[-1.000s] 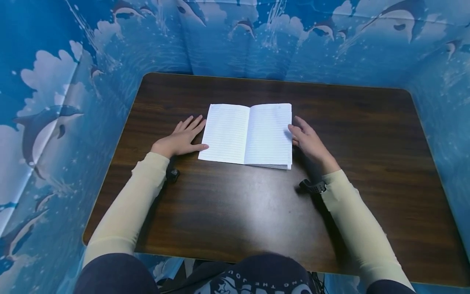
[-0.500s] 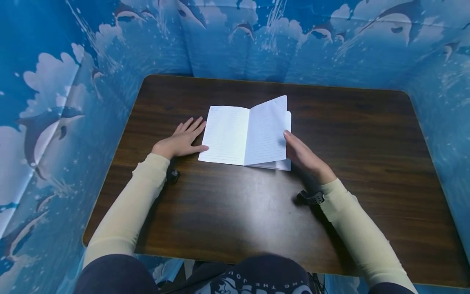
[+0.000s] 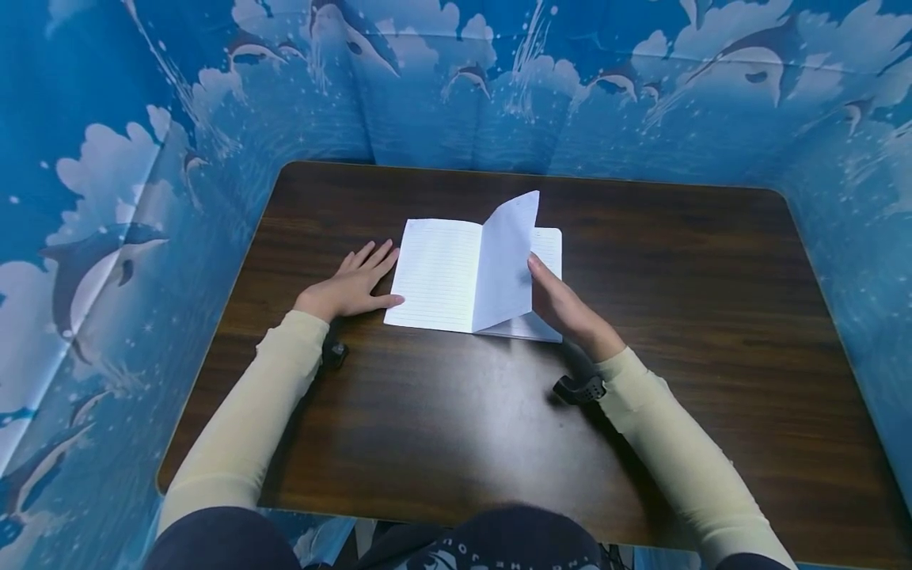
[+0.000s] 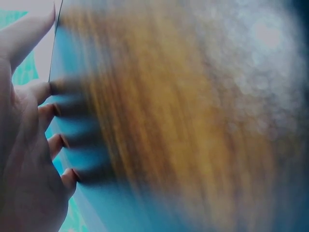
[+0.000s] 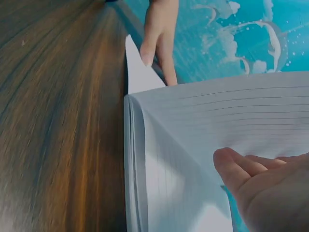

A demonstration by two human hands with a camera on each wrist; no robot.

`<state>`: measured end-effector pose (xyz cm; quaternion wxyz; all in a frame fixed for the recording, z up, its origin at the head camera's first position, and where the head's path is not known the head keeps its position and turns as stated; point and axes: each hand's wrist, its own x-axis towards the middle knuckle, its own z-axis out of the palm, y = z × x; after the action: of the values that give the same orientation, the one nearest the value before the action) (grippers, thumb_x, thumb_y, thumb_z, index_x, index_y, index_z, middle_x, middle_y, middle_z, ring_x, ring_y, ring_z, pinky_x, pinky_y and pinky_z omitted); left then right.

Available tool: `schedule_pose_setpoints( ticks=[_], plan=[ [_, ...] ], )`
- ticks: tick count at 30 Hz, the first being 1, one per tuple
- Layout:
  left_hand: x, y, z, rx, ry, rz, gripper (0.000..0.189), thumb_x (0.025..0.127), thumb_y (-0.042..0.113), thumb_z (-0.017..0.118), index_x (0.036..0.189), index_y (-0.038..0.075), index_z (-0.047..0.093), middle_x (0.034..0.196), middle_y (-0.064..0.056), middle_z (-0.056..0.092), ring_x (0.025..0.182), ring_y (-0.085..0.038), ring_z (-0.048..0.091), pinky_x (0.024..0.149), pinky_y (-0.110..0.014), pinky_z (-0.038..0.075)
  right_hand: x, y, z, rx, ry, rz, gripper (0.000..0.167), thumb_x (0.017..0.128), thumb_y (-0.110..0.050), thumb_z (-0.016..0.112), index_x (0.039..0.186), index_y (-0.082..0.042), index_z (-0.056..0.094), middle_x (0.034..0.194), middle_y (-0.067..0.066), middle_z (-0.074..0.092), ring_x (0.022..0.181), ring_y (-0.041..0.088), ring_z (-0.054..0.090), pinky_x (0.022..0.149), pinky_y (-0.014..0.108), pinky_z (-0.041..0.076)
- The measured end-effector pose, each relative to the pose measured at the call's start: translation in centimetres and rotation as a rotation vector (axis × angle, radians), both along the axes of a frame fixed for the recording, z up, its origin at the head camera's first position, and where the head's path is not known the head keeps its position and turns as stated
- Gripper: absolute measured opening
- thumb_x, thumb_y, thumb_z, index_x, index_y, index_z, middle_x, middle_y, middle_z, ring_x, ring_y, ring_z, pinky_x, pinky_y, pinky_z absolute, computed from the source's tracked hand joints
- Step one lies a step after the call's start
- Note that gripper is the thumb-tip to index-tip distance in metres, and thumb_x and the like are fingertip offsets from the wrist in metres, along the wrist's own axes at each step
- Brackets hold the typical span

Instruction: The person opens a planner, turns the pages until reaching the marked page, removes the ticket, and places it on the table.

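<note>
White notebook of lined paper [image 3: 438, 277]: lay open near the middle of the dark brown wood-grain table [image 3: 712, 317], between the 2 hands. Its left page lay on the table; 1 white leaf [image 3: 506, 261] stood raised and tilted from the spine, with the lined right-hand page [image 3: 549, 249] partly visible behind it.

Left hand [image 3: 349, 289]: palm down, fingers spread apart and extended on the table; thumb touched the notebook's left edge. Nothing was gripped.

Right hand [image 3: 570, 307]: at the free edge of the raised leaf, fingers extended against its underside in the right wrist view, not curled round it. Could not tell exactly where the thumb lay.

Surroundings: both forearms wore pale yellow sleeves [image 3: 221, 443]. A black perforated strap [image 3: 580, 389] sat at the right wrist. A blue fabric backdrop printed with dolphins [image 3: 427, 134] stood behind the table.
</note>
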<state>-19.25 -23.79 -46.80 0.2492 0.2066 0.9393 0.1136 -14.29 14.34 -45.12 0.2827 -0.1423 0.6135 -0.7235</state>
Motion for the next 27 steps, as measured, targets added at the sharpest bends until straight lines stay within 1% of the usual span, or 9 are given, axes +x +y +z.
schedule_pose_setpoints(
  ticks=[2, 5, 8, 11, 13, 15, 20, 24, 27],
  plan=[
    [0.0, 0.0, 0.0, 0.002, 0.001, -0.001, 0.102, 0.098, 0.071, 0.052, 0.169, 0.02, -0.001, 0.178, -0.006, -0.01, 0.164, -0.037, -0.013, 0.131, -0.062, -0.005, -0.1, -0.6, 0.3, 0.005, 0.005, -0.003, 0.067, 0.112, -0.046, 0.02, 0.168, -0.015, 0.0, 0.166, 0.024, 0.02, 0.151, 0.036, 0.029, 0.127, 0.051, 0.024],
    [0.0, -0.1, -0.1, 0.008, 0.002, -0.003, 0.102, 0.099, 0.07, 0.052, 0.169, 0.021, -0.001, 0.178, -0.006, -0.01, 0.164, -0.037, -0.013, 0.131, -0.062, -0.004, -0.3, -1.5, 0.5, 0.012, 0.021, -0.008, 0.062, 0.112, -0.038, 0.022, 0.167, -0.014, 0.006, 0.158, 0.029, 0.03, 0.139, 0.032, 0.044, 0.114, 0.038, 0.04],
    [0.0, -0.2, -0.2, 0.013, 0.001, -0.004, 0.102, 0.098, 0.071, 0.052, 0.169, 0.021, -0.002, 0.178, -0.005, -0.01, 0.164, -0.036, -0.013, 0.131, -0.062, -0.004, -0.5, -2.3, 0.4, -0.009, 0.026, -0.015, 0.061, 0.112, -0.033, 0.024, 0.166, -0.009, 0.01, 0.15, 0.033, 0.035, 0.127, 0.025, 0.053, 0.102, 0.028, 0.047],
    [-0.1, -0.3, -0.3, 0.021, 0.002, 0.001, 0.102, 0.098, 0.072, 0.052, 0.169, 0.022, -0.002, 0.178, -0.004, -0.01, 0.164, -0.035, -0.013, 0.131, -0.062, -0.004, -0.4, -3.1, 0.3, -0.022, 0.018, -0.019, 0.063, 0.111, -0.031, 0.022, 0.167, -0.005, 0.006, 0.16, 0.033, 0.029, 0.144, 0.033, 0.047, 0.12, 0.039, 0.041],
    [0.0, -0.4, -0.4, 0.023, 0.004, 0.003, 0.103, 0.098, 0.072, 0.052, 0.169, 0.022, -0.002, 0.178, -0.004, -0.01, 0.164, -0.036, -0.013, 0.13, -0.062, -0.004, -0.4, -3.7, 0.3, 0.0, 0.029, -0.018, 0.065, 0.112, -0.032, 0.022, 0.167, -0.004, 0.002, 0.168, 0.029, 0.02, 0.156, 0.038, 0.034, 0.129, 0.048, 0.029],
    [0.1, -0.5, -0.5, 0.016, 0.001, 0.007, 0.102, 0.098, 0.073, 0.051, 0.169, 0.023, -0.003, 0.178, -0.003, -0.011, 0.164, -0.035, -0.013, 0.131, -0.062, -0.005, -0.3, -4.1, 0.3, 0.034, 0.036, -0.015, 0.067, 0.112, -0.033, 0.023, 0.168, -0.005, -0.001, 0.174, 0.023, 0.01, 0.161, 0.041, 0.018, 0.132, 0.055, 0.017],
    [0.1, -0.5, -0.6, 0.008, 0.004, 0.001, 0.102, 0.098, 0.073, 0.05, 0.169, 0.023, -0.003, 0.178, -0.003, -0.012, 0.164, -0.035, -0.014, 0.131, -0.061, -0.005, -0.2, -4.7, 0.2, 0.119, 0.086, -0.004, 0.067, 0.113, -0.038, 0.027, 0.168, -0.009, 0.004, 0.177, 0.011, 0.013, 0.162, 0.031, 0.022, 0.132, 0.051, 0.022],
    [-0.2, -0.5, -0.6, 0.035, 0.001, -0.009, 0.102, 0.097, 0.076, 0.047, 0.169, 0.022, -0.003, 0.178, -0.003, -0.012, 0.164, -0.035, -0.014, 0.13, -0.062, -0.006, -0.2, -4.9, 0.1, 0.174, 0.123, -0.016, 0.066, 0.113, -0.038, 0.029, 0.168, -0.008, 0.007, 0.176, 0.01, 0.016, 0.162, 0.03, 0.025, 0.131, 0.051, 0.023],
    [-0.4, -0.9, -0.6, 0.081, -0.016, -0.004, 0.098, 0.099, 0.073, 0.045, 0.169, 0.022, 0.0, 0.178, -0.002, -0.011, 0.164, -0.034, -0.015, 0.13, -0.061, -0.009, -0.2, -5.2, -0.2, 0.262, 0.19, -0.022, 0.065, 0.113, -0.037, 0.032, 0.168, -0.008, 0.011, 0.176, 0.01, 0.018, 0.162, 0.028, 0.024, 0.132, 0.05, 0.022]
  ],
)
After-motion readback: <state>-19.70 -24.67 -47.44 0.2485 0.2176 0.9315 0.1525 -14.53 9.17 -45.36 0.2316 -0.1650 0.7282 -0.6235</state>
